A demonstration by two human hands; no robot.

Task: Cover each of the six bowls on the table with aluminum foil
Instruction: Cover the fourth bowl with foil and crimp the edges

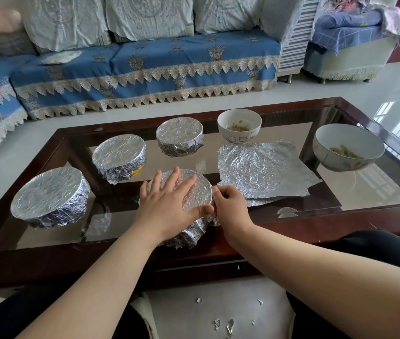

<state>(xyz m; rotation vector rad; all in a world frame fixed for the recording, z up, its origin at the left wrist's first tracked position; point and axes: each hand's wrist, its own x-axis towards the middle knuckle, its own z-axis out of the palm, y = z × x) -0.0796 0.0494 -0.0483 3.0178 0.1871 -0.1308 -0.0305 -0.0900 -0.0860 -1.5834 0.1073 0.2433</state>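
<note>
Now the left hand (pixel 169 199) lies flat, steadying the foil-covered bowl (pixel 200 192); the right hand (pixel 229 206), at three o'clock, apparently pinches foil down.

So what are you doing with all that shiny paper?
A person is wrapping bowls in foil. Their left hand presses flat on the foil-topped bowl nearest them, while the right hand pinches the foil down at its side. Three wrapped bowls already sit on the glass table. Two open bowls with food inside are not yet covered, and loose foil sheets lie waiting beside them.
</note>
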